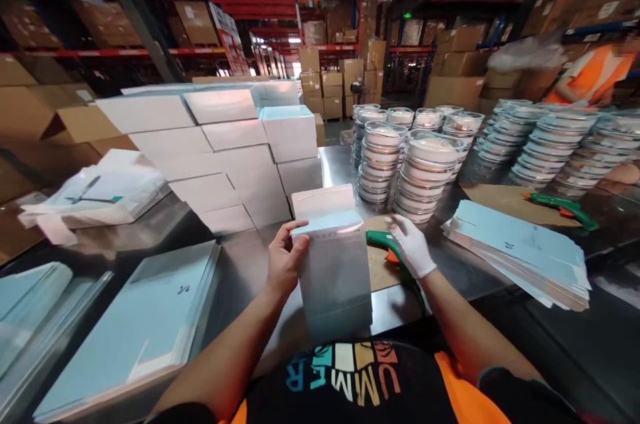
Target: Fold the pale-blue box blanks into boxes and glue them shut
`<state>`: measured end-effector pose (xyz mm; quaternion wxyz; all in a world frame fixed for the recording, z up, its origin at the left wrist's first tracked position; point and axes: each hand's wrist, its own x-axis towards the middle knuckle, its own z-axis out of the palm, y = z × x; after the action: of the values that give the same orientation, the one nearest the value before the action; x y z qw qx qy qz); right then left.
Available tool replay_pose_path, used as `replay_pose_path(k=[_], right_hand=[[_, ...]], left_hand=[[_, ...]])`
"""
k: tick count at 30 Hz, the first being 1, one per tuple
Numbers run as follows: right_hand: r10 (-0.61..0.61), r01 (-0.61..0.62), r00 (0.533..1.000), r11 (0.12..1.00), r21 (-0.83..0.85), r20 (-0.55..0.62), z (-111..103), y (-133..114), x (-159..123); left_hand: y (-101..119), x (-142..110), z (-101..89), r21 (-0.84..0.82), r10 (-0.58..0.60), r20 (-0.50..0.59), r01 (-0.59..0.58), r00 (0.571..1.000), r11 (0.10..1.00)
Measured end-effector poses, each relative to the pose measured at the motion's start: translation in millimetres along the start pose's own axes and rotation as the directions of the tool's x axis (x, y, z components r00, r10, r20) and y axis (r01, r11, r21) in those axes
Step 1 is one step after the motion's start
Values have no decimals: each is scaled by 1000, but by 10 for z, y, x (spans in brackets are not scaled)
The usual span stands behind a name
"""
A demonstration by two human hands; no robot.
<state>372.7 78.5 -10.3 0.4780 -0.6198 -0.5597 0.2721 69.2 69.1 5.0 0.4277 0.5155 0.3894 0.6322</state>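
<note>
My left hand (pixel 287 254), bare, grips a white folded carton (pixel 334 277) by its left edge, thumb in front and fingers behind. The carton stands upright before my chest with its top flap (pixel 324 204) raised. My right hand (pixel 411 245), in a white glove, hovers beside the carton's right side, fingers loosely bent and apart. Just below and left of it, a green glue gun (pixel 383 238) with an orange trigger lies on a piece of brown cardboard (pixel 383 274); the glove partly covers the gun.
White boxes (pixel 240 171) are piled ahead on the left. Stacks of round clear-lidded containers (pixel 425 177) stand ahead on the right. Flat light-blue carton sheets (pixel 135 317) lie left, more sheets (pixel 520 244) right. Beyond them are a second glue gun (pixel 565 207) and a person (pixel 590 81) in an orange vest.
</note>
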Motion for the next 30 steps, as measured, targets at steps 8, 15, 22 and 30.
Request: replay_pose_path(k=[8, 15, 22, 30], right_hand=[[-302, 101, 886, 867, 488, 353, 386, -521, -114], [-568, 463, 780, 807, 367, 263, 278, -313, -258], [-619, 500, 732, 773, 390, 287, 216, -449, -240], [-748, 737, 556, 645, 201, 362, 394, -522, -325]], left_hand=[[-206, -111, 49, 86, 249, 116, -260, 962, 962], [-223, 77, -13, -81, 528, 248, -526, 812, 847], [-202, 78, -15, -3, 604, 329, -639, 726, 769], [509, 299, -147, 312, 273, 773, -719, 572, 621]])
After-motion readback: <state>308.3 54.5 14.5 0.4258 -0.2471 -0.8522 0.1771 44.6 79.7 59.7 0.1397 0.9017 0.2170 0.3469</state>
